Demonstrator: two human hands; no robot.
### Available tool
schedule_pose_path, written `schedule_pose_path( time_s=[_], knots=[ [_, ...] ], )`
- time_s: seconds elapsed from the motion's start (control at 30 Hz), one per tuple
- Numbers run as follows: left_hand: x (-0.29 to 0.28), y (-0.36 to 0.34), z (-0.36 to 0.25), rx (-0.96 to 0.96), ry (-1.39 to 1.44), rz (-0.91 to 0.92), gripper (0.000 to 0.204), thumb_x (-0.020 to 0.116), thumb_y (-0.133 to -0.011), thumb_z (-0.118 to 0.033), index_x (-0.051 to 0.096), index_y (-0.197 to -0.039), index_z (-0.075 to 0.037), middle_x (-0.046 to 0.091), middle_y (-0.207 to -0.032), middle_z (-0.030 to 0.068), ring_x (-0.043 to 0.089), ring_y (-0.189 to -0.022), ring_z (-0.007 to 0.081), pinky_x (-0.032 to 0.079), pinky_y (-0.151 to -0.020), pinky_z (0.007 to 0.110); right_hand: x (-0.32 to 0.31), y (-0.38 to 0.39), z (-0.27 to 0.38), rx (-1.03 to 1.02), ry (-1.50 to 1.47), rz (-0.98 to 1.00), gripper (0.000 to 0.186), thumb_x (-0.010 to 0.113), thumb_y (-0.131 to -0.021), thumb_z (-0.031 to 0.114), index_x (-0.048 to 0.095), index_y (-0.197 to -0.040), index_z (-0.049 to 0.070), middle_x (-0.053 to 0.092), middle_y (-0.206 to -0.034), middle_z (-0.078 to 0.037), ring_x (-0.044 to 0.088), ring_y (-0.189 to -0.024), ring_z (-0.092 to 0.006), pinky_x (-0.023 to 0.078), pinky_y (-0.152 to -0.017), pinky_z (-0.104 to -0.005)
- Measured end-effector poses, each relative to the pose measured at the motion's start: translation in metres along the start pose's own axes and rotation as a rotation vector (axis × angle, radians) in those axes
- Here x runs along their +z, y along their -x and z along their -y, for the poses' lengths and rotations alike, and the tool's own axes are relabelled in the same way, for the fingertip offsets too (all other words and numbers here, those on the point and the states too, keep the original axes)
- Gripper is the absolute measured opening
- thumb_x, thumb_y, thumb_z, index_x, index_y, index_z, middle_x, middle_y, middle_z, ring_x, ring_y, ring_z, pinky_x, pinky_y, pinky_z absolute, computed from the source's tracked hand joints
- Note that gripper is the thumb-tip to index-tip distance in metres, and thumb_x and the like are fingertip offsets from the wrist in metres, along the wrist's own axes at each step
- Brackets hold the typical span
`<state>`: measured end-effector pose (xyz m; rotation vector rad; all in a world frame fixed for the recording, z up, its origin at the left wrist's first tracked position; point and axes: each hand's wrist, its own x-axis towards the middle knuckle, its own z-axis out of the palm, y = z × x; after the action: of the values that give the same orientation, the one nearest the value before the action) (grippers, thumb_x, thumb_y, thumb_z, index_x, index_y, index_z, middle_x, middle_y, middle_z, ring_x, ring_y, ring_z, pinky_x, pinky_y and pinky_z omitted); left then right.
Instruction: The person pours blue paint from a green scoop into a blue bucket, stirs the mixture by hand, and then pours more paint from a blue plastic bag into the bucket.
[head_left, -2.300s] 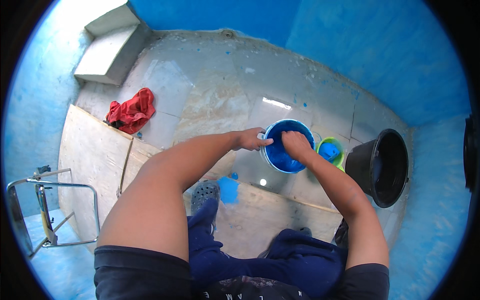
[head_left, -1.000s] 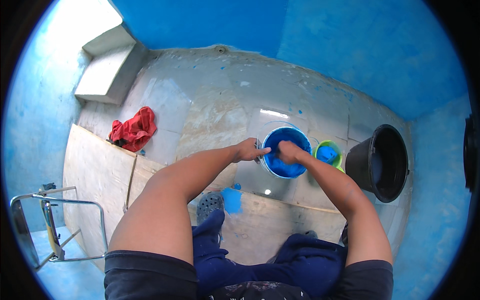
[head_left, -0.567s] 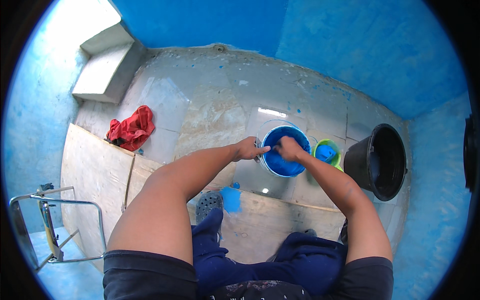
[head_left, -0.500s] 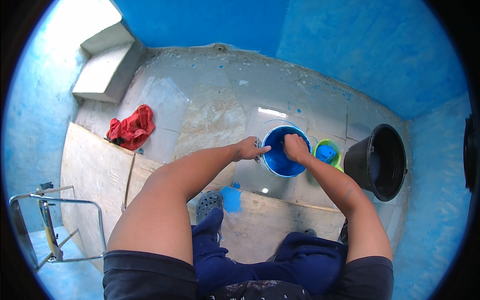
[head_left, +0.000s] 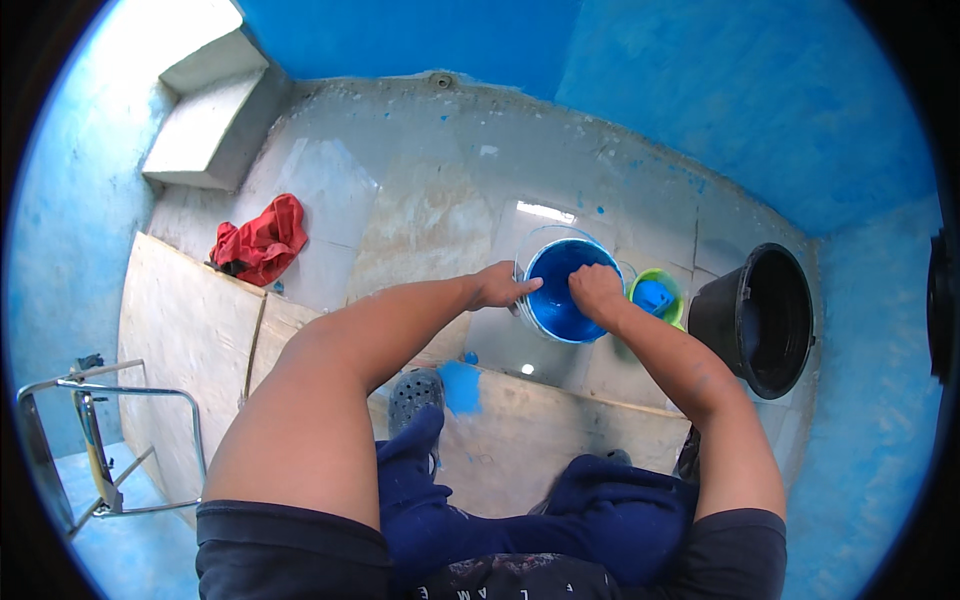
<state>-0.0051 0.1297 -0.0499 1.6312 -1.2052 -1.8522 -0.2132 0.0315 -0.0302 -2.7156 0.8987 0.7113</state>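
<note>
A white paint bucket (head_left: 545, 312), its inside coated in blue, stands on the tiled floor in front of me, with its thin wire handle at the far side. My left hand (head_left: 503, 285) grips the bucket's left rim, thumb over the edge and fingers outside. Over the bucket's right side, my right hand (head_left: 597, 291) reaches into the opening with its fingers curled closed. Whatever those fingers hold is hidden behind the hand. Just right of the bucket sits a lime-green container (head_left: 672, 283) with a bright blue thing (head_left: 652, 297) inside.
A black tub (head_left: 722, 312) stands at the right. Red cloth (head_left: 262, 240) lies at the left, beside wooden boards (head_left: 190, 310). A metal-framed chair (head_left: 140, 392) is at the lower left. A concrete step (head_left: 205, 135) juts from the far left corner. Blue paint (head_left: 461, 388) marks the board by my shoe.
My view has shifted slightly, so the scene sits a little higher. Inside the bucket my right hand has moved slightly toward the near right. My left hand keeps its grip on the rim.
</note>
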Motion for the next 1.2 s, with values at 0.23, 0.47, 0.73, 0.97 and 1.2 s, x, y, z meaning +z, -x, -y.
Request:
schedule_pose_path(
  time_s=[0.23,0.47,0.73,0.97,1.2],
  knots=[
    [0.004,-0.001,-0.012,0.008,-0.019,0.028,0.061,0.062,-0.101,-0.053,0.060,-0.125,0.004,0.070,-0.102,0.0153,0.069,-0.081,0.0216,0.057,-0.081,0.038,0.016,-0.009,-0.007,-0.016,-0.204,-0.073,0.018,0.065,-0.086,0.012,0.079,-0.094,0.003,0.075,-0.101,-0.024,0.076,-0.095,-0.0356,0.061,-0.081,-0.0469],
    [0.004,-0.012,-0.001,-0.009,-0.084,0.036,0.067,0.052,-0.104,-0.059,0.064,-0.119,0.005,0.070,-0.103,0.0162,0.070,-0.081,0.0227,0.057,-0.082,0.039,0.001,0.006,0.002,-0.052,-0.006,0.152,0.023,0.065,-0.088,0.014,0.079,-0.103,0.002,0.076,-0.108,-0.021,0.073,-0.106,-0.0351,0.060,-0.087,-0.0464],
    [0.008,-0.016,0.000,-0.089,-0.106,0.000,0.072,0.040,-0.108,-0.060,0.067,-0.113,0.007,0.071,-0.102,0.0163,0.073,-0.081,0.0248,0.055,-0.092,0.043,0.006,-0.004,-0.011,0.070,-0.120,-0.150,0.019,0.066,-0.088,0.011,0.077,-0.098,0.001,0.075,-0.103,-0.022,0.074,-0.099,-0.0381,0.059,-0.087,-0.0479],
    [0.007,-0.016,-0.004,-0.149,-0.173,-0.008,0.075,0.037,-0.108,-0.060,0.069,-0.114,0.008,0.071,-0.107,0.0178,0.074,-0.082,0.0254,0.054,-0.095,0.044,-0.007,-0.003,0.022,-0.149,-0.105,0.292,0.024,0.065,-0.088,0.012,0.078,-0.107,0.003,0.074,-0.115,-0.023,0.071,-0.110,-0.0371,0.058,-0.092,-0.0475],
    [0.006,-0.018,-0.003,-0.166,-0.151,0.010,0.075,0.033,-0.110,-0.058,0.070,-0.117,0.007,0.072,-0.111,0.0162,0.074,-0.082,0.0253,0.054,-0.094,0.043,-0.008,0.009,0.001,0.086,-0.034,-0.040,0.019,0.067,-0.085,0.010,0.078,-0.099,0.003,0.075,-0.112,-0.020,0.074,-0.104,-0.0358,0.060,-0.085,-0.0477]
  ],
)
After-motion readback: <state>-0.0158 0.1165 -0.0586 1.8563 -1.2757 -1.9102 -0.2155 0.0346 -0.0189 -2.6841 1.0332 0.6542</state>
